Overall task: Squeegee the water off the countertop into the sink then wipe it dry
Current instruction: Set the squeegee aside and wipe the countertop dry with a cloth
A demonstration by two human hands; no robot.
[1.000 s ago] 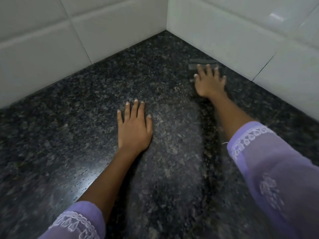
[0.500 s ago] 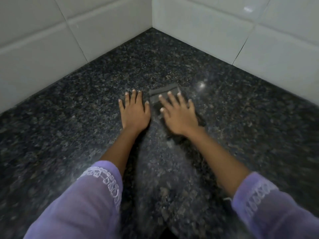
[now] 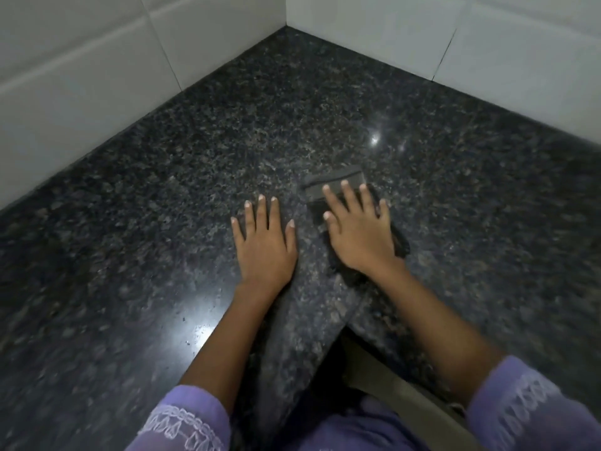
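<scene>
My right hand (image 3: 361,232) presses flat, fingers spread, on the cloth (image 3: 335,187), its long edge across my reach; my left hand (image 3: 263,245) lies open just beside, holding nothing

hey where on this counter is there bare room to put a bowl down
Bare granite runs from the left hand out to the left tiled wall, and from the cloth back into the corner. More lies right of the right hand toward the right wall. The middle is crowded by both hands.
</scene>
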